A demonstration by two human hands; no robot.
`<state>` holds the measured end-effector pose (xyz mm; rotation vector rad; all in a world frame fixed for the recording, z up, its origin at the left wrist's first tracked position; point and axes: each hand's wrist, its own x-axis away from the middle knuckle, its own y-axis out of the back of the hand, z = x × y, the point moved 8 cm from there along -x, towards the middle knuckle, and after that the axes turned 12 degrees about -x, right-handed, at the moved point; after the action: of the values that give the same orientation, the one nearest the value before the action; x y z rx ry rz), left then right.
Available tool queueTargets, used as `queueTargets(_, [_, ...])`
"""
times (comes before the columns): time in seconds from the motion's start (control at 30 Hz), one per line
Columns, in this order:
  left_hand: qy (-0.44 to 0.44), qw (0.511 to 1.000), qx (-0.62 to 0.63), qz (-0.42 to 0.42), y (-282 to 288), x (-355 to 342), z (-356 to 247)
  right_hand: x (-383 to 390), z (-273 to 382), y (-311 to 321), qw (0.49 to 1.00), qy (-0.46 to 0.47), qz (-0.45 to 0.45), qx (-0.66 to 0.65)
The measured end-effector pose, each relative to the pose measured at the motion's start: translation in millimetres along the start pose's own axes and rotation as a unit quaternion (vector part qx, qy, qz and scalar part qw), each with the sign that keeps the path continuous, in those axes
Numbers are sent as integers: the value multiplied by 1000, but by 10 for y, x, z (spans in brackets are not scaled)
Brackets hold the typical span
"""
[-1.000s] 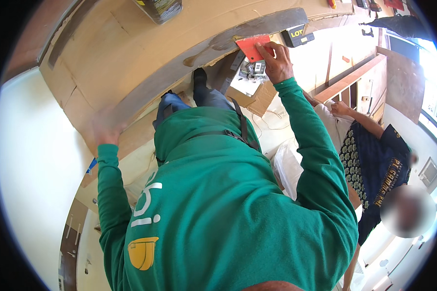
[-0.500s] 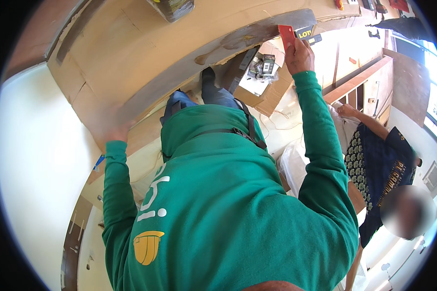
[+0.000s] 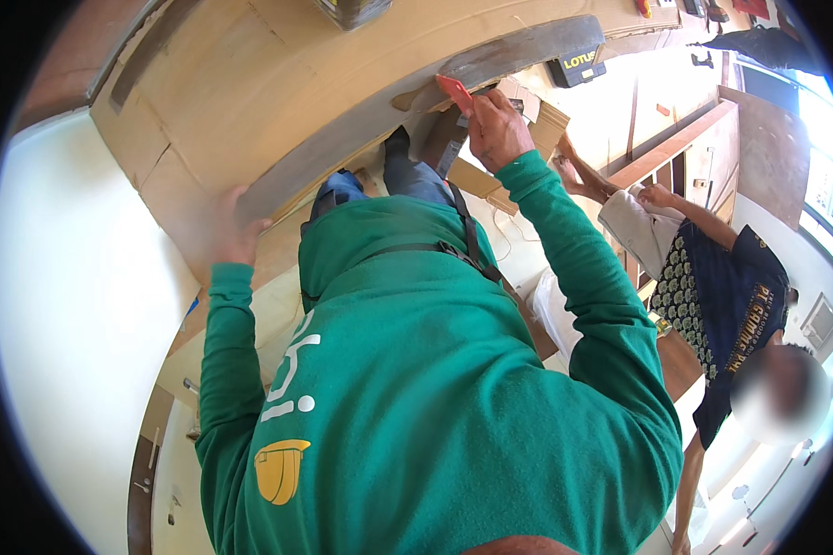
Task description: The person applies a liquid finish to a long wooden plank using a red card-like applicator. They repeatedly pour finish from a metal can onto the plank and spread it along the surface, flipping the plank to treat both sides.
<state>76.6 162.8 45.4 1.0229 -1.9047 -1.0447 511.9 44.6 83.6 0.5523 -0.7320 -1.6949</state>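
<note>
My right hand [image 3: 500,128] is closed around a flat red scraper [image 3: 453,92], its blade at the long grey strip [image 3: 528,44] along the near edge of a tan board. A brownish smear [image 3: 404,100] of paste lies on the strip just left of the scraper. At the strip's left end is my left hand [image 3: 241,239], partly blurred, with thumb and a finger apart and nothing visible in it. Whether it touches the board I cannot tell.
An open cardboard box [image 3: 477,176] stands on the floor below the strip. A black case [image 3: 578,68] lies beyond it. To the right, another person [image 3: 722,287] sits beside a wooden frame [image 3: 680,143]. A white panel [image 3: 74,259] rises at the left.
My right hand has moved left along the strip with the red scraper, off the black case. My left hand has shifted slightly. The other person's leg now shows beside the box.
</note>
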Motion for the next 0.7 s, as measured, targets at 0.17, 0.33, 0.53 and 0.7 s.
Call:
queueTargets(0.17, [1,999,-27,20,32,-43,-51,-64,216,55,999,-8,-41,-25])
queueTargets(0.33, [-7,1000,-16,21,29,-80,-21,-224,109,240,998,0,-54,35])
queueTargets(0.53, [-13,999,-11,30,34,-135,24,-254,-167,84,991,-43,-39,121])
queueTargets(0.7, [-7,999,-30,37,83,-157,-10,-263,-155,-67,990,-80,-9,118])
